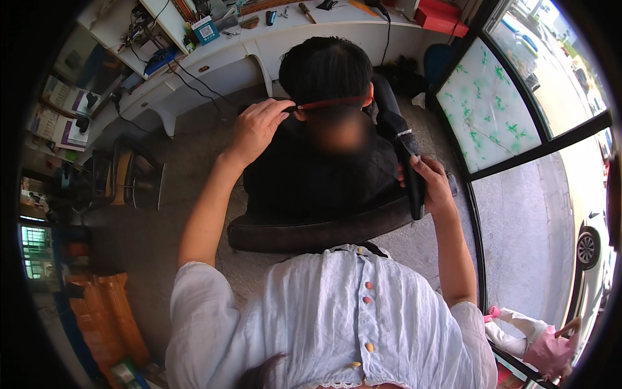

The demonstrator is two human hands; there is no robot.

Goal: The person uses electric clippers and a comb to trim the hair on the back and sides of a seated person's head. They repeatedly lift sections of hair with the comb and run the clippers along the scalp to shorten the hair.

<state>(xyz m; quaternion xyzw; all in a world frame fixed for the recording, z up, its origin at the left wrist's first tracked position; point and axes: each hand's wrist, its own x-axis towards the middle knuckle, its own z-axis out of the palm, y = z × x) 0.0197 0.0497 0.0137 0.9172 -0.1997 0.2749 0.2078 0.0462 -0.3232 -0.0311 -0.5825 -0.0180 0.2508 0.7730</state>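
Observation:
My left hand [258,129] pinches the dark end of a thin red comb [334,102]. The comb lies level across the lower hair on the head [325,65] of a seated person. Lower down on the right, my right hand [429,180] grips a black hair clipper [416,194], its pale-edged end pointing up and away from me. The clipper is beside the person's shoulder, apart from the hair. A black cape [291,168] covers the person's shoulders and back. Some fingers of my right hand are hidden behind the clipper.
The person sits in a black chair [304,235] with a low padded back between us. A white counter [278,35] with tools and hanging cords runs along the far side. A black-framed glass door [476,214] stands at the right. Another person in pink [551,350] is beyond it.

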